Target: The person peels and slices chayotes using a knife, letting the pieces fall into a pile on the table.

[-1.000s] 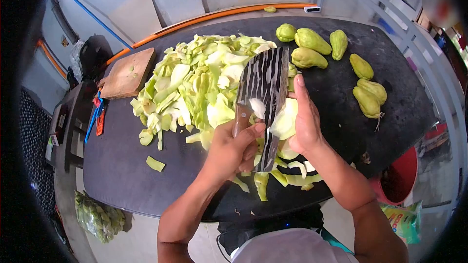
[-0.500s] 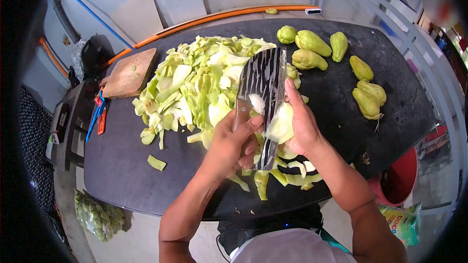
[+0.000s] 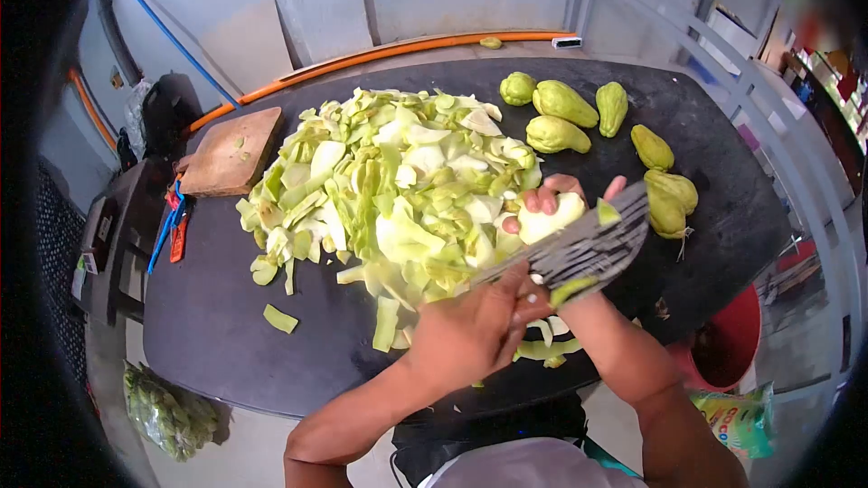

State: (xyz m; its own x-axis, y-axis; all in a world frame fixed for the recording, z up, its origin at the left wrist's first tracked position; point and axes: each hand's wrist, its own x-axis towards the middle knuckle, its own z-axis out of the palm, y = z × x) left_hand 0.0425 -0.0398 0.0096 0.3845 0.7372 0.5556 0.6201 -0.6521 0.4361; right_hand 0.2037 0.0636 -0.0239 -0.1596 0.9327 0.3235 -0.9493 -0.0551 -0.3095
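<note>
My left hand [image 3: 475,325] is wrapped round the handle of a broad cleaver [image 3: 592,239]. Its dark, streaked blade slants up to the right, with bits of green peel stuck on it. Behind the blade, my right hand [image 3: 548,199] grips a pale peeled chayote [image 3: 556,217]; the blade hides the palm and part of the chayote. A large heap of pale green chayote peelings and slices [image 3: 398,163] lies just beyond and left of my hands. More strips of peel [image 3: 551,349] lie under my wrists.
Several whole chayotes [image 3: 562,104] sit at the back right of the dark table [image 3: 217,325]. On the left are a wooden chopping board [image 3: 233,152] and an orange-handled tool [image 3: 178,239]. A red bucket [image 3: 746,330] stands by the right edge, and a bag of greens [image 3: 167,411] lies on the floor.
The cleaver has swung from nearly upright to slanting right, across the front of my right hand. My right hand has turned, fingers now curled over the chayote. The view has shifted slightly.
</note>
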